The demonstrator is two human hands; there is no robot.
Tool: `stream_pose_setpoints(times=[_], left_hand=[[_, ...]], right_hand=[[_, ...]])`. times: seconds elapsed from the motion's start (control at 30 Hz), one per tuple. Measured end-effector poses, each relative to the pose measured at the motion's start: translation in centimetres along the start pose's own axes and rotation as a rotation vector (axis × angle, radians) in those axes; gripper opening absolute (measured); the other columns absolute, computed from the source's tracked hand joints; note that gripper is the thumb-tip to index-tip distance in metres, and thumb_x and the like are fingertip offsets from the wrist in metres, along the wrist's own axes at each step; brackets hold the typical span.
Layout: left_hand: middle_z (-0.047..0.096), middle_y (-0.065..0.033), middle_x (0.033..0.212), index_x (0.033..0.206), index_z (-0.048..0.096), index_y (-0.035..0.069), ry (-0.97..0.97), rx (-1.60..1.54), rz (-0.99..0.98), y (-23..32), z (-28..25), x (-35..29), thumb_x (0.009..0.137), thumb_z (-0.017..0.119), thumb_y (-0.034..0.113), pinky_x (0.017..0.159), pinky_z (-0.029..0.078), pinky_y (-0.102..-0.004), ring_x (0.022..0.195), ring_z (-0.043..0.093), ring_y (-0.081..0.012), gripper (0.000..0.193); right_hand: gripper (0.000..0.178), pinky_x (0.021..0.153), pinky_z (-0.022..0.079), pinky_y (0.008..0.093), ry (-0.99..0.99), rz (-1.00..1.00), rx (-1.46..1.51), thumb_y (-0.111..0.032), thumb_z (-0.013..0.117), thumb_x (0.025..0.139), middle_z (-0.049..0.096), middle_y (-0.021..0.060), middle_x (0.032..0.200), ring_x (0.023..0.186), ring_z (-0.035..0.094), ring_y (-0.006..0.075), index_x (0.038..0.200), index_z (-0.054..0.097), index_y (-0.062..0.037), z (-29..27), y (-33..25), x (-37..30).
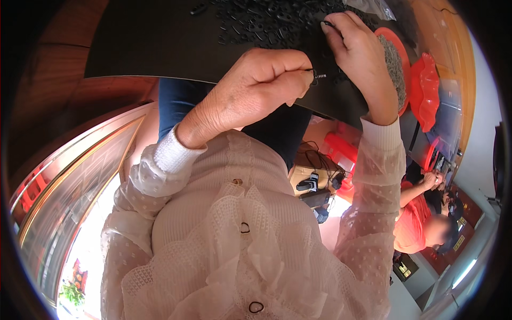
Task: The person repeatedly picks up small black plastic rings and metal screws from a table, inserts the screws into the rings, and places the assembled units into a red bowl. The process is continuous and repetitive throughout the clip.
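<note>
My left hand (pixel 261 85) is closed in a pinch on a small black plastic part; a thin metal coil spring (pixel 320 76) sticks out of it past the fingertips, pointing right. Farther right and a little higher, my right hand (pixel 356 50) pinches another small black plastic piece (pixel 328 23) between thumb and fingers, at the edge of the pile. Many loose black plastic parts (pixel 261 21) lie heaped on the dark tabletop (pixel 154 48) beyond my hands. The exact shape of what each hand holds is mostly covered by the fingers.
Right of my right wrist stands an orange-red bowl (pixel 406 69) full of tiny grey metal springs (pixel 393 66). A wavy-rimmed red dish (pixel 425 93) is beside it. A clear plastic bag (pixel 373 7) lies at the far edge. Another person in red (pixel 413 226) works at the right.
</note>
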State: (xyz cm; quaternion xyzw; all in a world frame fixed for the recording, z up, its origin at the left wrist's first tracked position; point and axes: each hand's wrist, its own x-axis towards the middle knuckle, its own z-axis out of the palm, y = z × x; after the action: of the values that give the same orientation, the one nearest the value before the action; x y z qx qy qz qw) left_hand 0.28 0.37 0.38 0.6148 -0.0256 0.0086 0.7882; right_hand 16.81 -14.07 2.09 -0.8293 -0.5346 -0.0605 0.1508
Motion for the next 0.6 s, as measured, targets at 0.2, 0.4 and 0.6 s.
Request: stream_pose_setpoints(times=[0.2, 0.4, 0.6], left_hand=[[0.052, 0.0, 0.066, 0.076, 0.055, 0.002, 0.01, -0.032, -0.017, 0.1, 0.2, 0.0, 0.088, 0.048, 0.007, 0.052, 0.037, -0.0195, 0.058, 0.047, -0.0051, 0.015], [0.053, 0.0, 0.066, 0.078, 0.056, 0.002, 0.015, -0.043, -0.026, 0.0, 0.2, 0.0, 0.089, 0.048, 0.01, 0.051, 0.037, -0.0187, 0.057, 0.048, -0.0048, 0.016], [0.053, 0.0002, 0.066, 0.079, 0.056, 0.002, 0.015, -0.063, -0.053, 0.1, 0.2, 0.0, 0.09, 0.048, 0.013, 0.051, 0.038, -0.0181, 0.054, 0.046, -0.0041, 0.018]], right_hand=[[0.015, 0.066, 0.047, 0.0405, 0.043, 0.059, -0.11, -0.013, 0.06, 0.087, 0.059, 0.0147, 0.089, 0.078, 0.058, 0.0384, 0.097, 0.055, -0.0034, 0.5, -1.7, 0.1], [0.01, 0.059, 0.043, 0.0294, -0.014, 0.222, 0.232, -0.013, 0.056, 0.091, 0.056, 0.0083, 0.073, 0.064, 0.056, 0.0195, 0.096, 0.057, -0.0044, -0.9, -2.2, -0.5], [0.008, 0.056, 0.039, 0.023, -0.233, 0.407, 0.773, -0.008, 0.059, 0.086, 0.059, 0.0012, 0.07, 0.061, 0.049, 0.0066, 0.088, 0.059, -0.0009, -3.5, -4.5, -2.5]])
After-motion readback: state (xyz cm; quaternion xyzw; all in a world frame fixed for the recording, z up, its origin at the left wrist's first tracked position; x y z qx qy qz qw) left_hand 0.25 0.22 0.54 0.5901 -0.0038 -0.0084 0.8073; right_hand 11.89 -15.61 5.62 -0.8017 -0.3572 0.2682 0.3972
